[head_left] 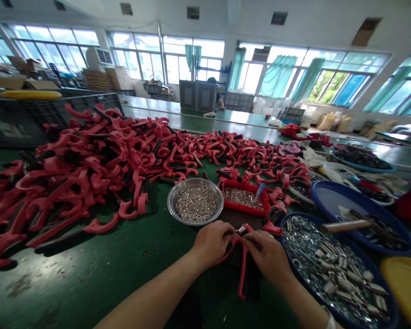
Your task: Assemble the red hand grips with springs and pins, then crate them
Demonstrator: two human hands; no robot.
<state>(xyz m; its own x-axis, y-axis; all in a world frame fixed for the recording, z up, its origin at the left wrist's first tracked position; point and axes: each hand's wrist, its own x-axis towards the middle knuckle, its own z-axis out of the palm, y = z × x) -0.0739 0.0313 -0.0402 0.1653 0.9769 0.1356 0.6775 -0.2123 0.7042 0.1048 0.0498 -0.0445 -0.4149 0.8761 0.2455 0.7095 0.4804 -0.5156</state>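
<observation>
Two bare hands close together over a green table [71, 288]: left hand [212, 243] and right hand [267, 256], both gripping a red and black hook piece [241, 269], with a small shiny metal bit [241, 230] at its top. Just ahead, a steel bowl [205, 183] full of tiny metal bits, and beside it, a red tray [239, 186] of more. On the right, a big blue tub [294, 218] of metal rings and springs. On the left, a huge heap of red hook pieces [99, 155].

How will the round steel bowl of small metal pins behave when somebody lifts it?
Probably heavy for its size: the steel bowl is full of metal pins. The low rim suggests they could spill if tilted, and it may slide on the smooth green table.
</observation>
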